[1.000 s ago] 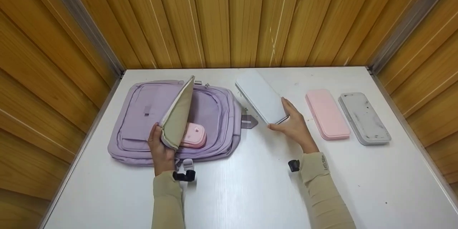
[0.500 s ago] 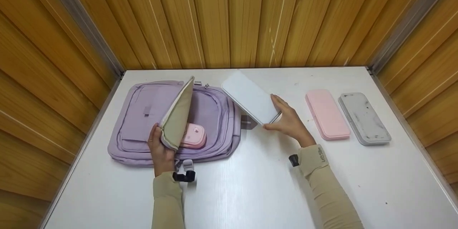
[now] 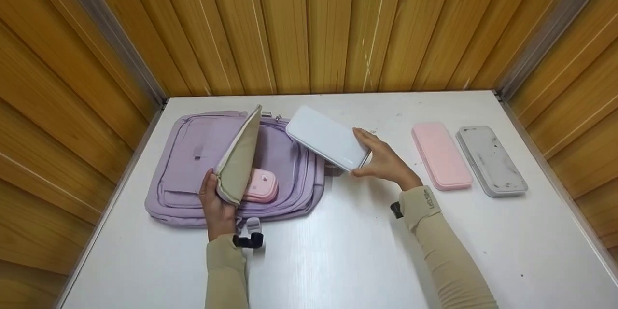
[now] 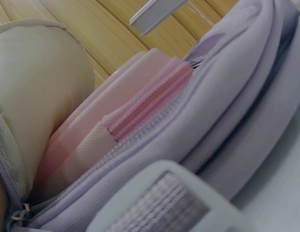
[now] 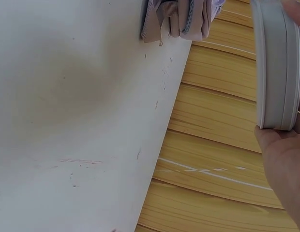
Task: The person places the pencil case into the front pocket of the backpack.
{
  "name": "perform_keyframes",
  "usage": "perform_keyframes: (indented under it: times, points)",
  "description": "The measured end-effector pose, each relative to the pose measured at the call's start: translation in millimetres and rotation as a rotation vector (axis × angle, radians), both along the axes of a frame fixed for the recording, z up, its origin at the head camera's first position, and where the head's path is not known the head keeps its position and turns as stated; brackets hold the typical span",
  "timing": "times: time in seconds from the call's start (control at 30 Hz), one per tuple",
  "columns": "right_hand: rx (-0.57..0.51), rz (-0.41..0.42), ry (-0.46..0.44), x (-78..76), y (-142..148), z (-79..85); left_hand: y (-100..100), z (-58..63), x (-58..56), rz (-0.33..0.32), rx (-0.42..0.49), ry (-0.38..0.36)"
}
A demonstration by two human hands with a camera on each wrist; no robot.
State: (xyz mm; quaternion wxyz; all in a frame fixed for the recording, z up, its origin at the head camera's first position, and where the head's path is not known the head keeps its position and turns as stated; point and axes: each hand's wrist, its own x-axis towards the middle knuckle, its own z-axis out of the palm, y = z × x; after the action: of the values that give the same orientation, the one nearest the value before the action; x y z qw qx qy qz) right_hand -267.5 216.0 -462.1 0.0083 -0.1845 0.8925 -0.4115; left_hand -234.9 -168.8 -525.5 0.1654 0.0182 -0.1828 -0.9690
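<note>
My left hand (image 3: 217, 205) gripped the raised flap (image 3: 242, 159) while my right hand (image 3: 386, 161) pinched one end of the white case (image 3: 328, 136) over the right side of the bag (image 3: 205, 130), where a wide-held flap seemed best for clearing the small pink case (image 3: 264, 184).

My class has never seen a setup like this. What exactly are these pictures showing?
No machine here: a person works with their bare left hand and right hand. The wide picture is from the head; the other two are from the wrists. On the white table lie a purple bag, a pink case and a grey case. The left hand holds the bag's flap open, and pink contents show inside. The right hand holds a white case above the table.
</note>
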Motion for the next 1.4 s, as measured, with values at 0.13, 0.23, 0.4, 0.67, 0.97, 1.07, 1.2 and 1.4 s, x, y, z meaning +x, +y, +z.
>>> perform_keyframes:
  times: [0.13, 0.23, 0.4, 0.67, 0.97, 1.07, 1.2, 1.4]
  points:
    - [0.033, 0.020, -0.037, -4.2, -1, 0.7, 0, 1.6, 1.7, 0.000, 0.028, -0.026]
    - [0.044, 0.036, -0.056, -7.9, -1, 1.5, 0, 2.8, 1.7, 0.001, 0.038, -0.030]
    - [0.037, 0.069, -0.066, -10.4, -3, 2.0, -1, 2.9, 2.1, -0.013, 0.034, -0.032]
    - [0.064, 0.107, -0.074, -16.5, -9, 3.6, -1, 2.2, 2.8, -0.024, 0.032, -0.032]
    - [0.125, 0.155, -0.108, -21.6, -18, 0.5, -3, 1.5, 2.0, -0.028, 0.020, -0.018]
    - [0.133, 0.171, -0.119, -21.8, -22, 0.0, -3, 1.5, 2.1, -0.028, 0.011, -0.019]
    - [0.138, 0.189, -0.111, -22.5, -26, -0.9, -2, 2.1, 2.5, -0.020, 0.002, -0.027]
    - [0.138, 0.205, -0.124, -26.3, -32, -2.1, -1, 2.7, 2.6, -0.015, 0.014, -0.029]
